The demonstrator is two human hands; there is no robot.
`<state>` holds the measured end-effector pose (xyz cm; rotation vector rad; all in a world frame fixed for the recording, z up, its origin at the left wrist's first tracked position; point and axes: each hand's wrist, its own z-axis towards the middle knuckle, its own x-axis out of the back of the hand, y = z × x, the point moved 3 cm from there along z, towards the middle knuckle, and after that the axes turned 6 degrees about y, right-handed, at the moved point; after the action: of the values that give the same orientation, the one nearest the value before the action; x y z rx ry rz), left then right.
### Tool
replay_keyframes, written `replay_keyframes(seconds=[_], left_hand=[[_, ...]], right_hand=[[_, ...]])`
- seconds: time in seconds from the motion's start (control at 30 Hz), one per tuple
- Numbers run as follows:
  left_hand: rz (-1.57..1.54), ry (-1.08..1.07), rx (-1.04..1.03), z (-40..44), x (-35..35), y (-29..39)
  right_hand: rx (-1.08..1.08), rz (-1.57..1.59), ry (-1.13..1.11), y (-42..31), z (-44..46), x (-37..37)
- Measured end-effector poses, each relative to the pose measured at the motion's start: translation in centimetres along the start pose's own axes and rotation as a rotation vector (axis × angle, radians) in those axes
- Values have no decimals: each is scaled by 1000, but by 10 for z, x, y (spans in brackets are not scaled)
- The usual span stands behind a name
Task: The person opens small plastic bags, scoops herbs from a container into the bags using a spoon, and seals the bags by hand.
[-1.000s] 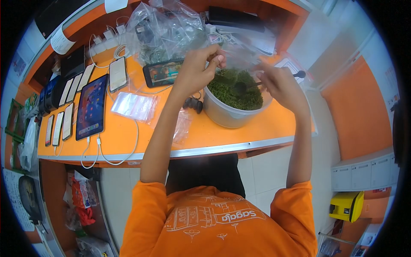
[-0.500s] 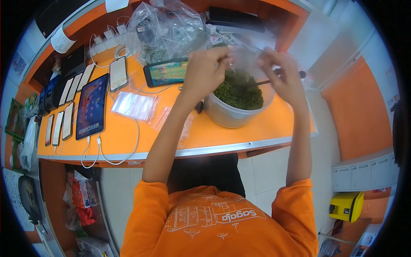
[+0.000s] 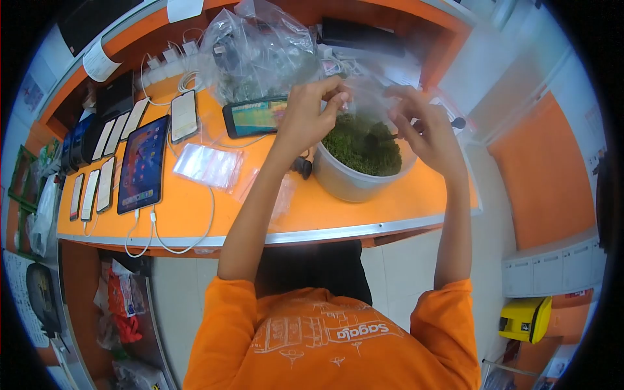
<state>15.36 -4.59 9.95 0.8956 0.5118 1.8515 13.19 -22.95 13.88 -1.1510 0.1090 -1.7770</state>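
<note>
Left hand (image 3: 320,109) pinches clear thin plastic bag (image 3: 372,99); right hand (image 3: 426,127) half-curled, hold unclear. Orange fabric shirt (image 3: 305,361) (lettering inverted): "Saga…".

Bright, hazy light; curved edges, dark corners.

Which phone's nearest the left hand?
The dark-framed phone lying crosswise beside the left hand: its screen is colourful, while the other phones have mostly pale screens.
</note>
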Motion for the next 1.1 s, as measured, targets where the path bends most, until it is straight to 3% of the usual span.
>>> replay_keyframes(seconds=[0.27,0.37,0.47,0.57,0.67,0.77,0.9,1.0,1.1], left_hand=[[-77,-37,-23,0,-9,-6],[-160,-24,-84,-2,-9,6],[-166,-63,-207,-2,-13,6],[122,-114,-396,1,-12,1],[296,-146,-463,-3,-13,7],[468,-213,-558,-7,-13,20],[461,-260,-639,-13,-11,32],[380,-268,-602,-14,-6,35],[441,-252,-591,-13,-1,37]], right_hand=[[138,-121,-68,16,3,-8],[5,-52,-140,18,6,-7],[75,-38,-106,19,6,-8],[-31,65,-144,22,6,-6],[-315,204,-85,33,5,-3],[-242,-232,-142,25,10,1],[-205,-413,-204,16,12,1],[-64,-326,-203,15,13,0],[-161,-247,-171,5,18,2]])
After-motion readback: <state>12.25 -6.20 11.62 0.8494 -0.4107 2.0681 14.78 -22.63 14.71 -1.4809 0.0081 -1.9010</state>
